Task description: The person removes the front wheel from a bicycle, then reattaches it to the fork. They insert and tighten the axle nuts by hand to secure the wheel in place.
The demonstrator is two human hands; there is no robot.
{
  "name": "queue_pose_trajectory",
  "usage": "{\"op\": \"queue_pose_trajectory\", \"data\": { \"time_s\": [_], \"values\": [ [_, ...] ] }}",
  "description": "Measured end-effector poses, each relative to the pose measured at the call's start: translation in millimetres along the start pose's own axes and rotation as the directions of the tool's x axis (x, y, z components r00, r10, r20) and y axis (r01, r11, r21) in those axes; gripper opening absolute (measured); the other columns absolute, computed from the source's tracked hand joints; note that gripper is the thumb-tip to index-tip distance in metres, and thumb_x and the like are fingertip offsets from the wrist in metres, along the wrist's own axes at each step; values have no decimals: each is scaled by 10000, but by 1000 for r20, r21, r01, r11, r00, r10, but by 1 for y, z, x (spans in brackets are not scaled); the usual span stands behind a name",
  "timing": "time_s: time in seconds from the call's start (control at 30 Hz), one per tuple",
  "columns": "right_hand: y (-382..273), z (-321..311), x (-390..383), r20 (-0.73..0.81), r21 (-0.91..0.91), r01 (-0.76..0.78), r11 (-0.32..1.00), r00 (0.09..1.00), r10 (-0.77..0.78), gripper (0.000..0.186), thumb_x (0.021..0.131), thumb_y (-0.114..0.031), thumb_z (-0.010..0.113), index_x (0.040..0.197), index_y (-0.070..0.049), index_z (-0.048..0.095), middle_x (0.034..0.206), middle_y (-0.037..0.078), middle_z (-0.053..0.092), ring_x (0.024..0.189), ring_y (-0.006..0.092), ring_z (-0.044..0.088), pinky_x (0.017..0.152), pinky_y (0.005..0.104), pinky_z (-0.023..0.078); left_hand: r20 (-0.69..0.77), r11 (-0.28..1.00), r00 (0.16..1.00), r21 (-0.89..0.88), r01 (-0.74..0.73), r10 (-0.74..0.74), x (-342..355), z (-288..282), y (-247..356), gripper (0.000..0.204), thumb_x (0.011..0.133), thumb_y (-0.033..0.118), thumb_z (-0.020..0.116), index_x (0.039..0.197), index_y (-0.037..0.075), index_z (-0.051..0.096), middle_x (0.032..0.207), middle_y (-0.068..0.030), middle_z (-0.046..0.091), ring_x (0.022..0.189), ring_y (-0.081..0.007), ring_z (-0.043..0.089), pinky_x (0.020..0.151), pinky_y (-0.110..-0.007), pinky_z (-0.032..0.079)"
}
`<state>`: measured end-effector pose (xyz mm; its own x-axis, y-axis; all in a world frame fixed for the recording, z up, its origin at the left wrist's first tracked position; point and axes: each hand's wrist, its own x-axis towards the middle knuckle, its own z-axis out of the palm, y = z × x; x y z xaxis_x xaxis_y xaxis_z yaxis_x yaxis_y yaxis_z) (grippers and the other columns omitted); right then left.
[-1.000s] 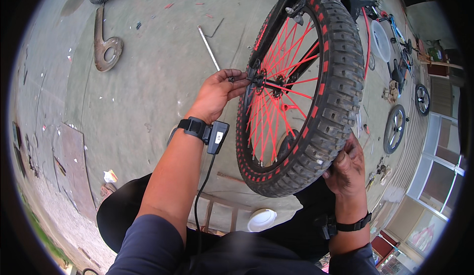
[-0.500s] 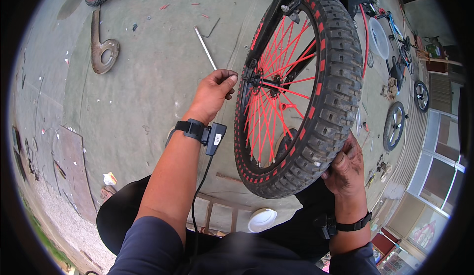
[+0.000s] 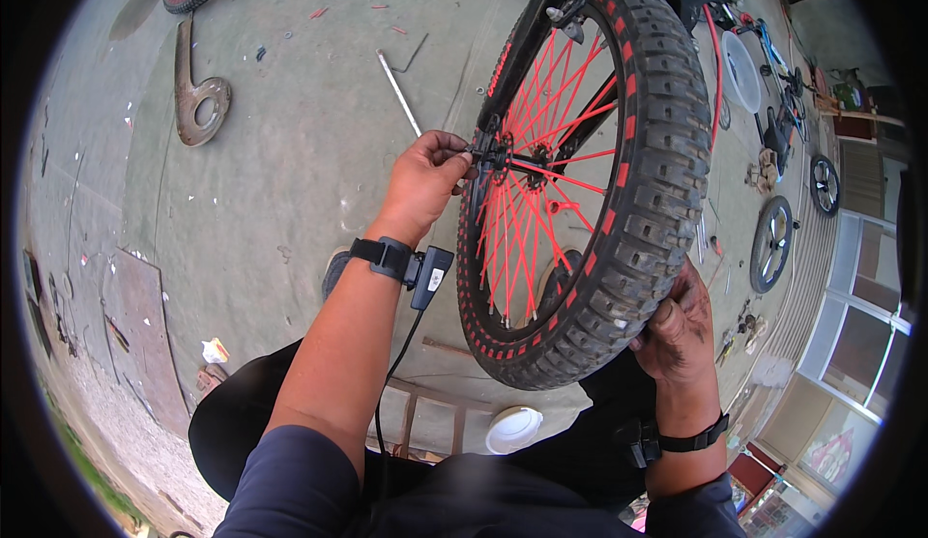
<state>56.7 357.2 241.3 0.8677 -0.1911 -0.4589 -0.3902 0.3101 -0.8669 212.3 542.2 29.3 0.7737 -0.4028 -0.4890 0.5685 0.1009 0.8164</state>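
Observation:
In front of me stands a bicycle wheel (image 3: 650, 211) with a knobby black tyre, red-patched sidewall and red spokes. It sits between the legs of a black fork (image 3: 518, 74). My left hand (image 3: 418, 188) pinches thumb and fingers together at the left end of the hub (image 3: 495, 154), beside the fork's end. Whatever small part is in that pinch is hidden by the fingers. My right hand (image 3: 679, 333), smudged with black grease, grips the tyre from below at its near right side; the fingers go out of sight behind the tread.
Past my left hand, a silver rod (image 3: 398, 93) and a thin bent hex key (image 3: 414, 53) lie on the floor. A rusty metal piece (image 3: 201, 108) is at the left. At the right are a translucent basin (image 3: 740, 74) and another wheel (image 3: 771, 245). A white bowl (image 3: 513, 430) sits near my legs.
My left hand has moved slightly right, from just short of the hub to touching its left end. The right hand and the wheel stay almost in place.

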Motion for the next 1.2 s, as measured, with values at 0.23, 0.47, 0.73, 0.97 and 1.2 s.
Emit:
{"op": "queue_pose_trajectory", "data": {
  "time_s": [0.23,0.47,0.73,0.97,1.2],
  "values": [
    [1,-2,-1,-10,1,-8,1000,1000,8,833,765,-360,865,1372,53,472,1149,93,661,693,63,564,520,188,402,-8,999,1000,-53,-4,4,-4,-1,-3,115,967,109,641,1044,24,634,912,-33,698,835,-113,673,686,-268,509],
    [1,-2,1,0,-7,-3,1000,1000,3,825,763,-366,867,1361,51,481,1119,92,666,673,64,553,519,191,401,-2,999,1000,-15,-29,29,-4,4,5,198,978,115,634,1142,6,655,956,-29,696,856,-109,663,700,-262,501],
    [1,-3,1,-12,-31,-22,999,1000,22,856,752,-387,869,1371,53,476,1119,85,668,673,63,553,519,188,399,50,998,999,64,17,-20,2,-1,6,226,994,136,624,1162,-12,653,953,-31,677,803,-105,630,658,-256,463],
    [1,-1,1,-28,-13,-28,1000,999,28,928,732,-388,883,1410,63,437,1140,89,668,692,69,571,519,187,403,32,985,997,163,57,-63,4,1,12,221,1005,225,631,1068,17,668,823,7,635,696,-73,577,589,-232,422],
    [0,1,2,-39,-4,-25,1000,999,25,944,724,-383,892,1418,62,431,1164,89,665,700,70,582,523,189,409,40,990,998,137,45,-51,6,1,10,207,1004,219,634,1046,20,668,831,1,645,713,-81,595,601,-241,435]
  ]
}}
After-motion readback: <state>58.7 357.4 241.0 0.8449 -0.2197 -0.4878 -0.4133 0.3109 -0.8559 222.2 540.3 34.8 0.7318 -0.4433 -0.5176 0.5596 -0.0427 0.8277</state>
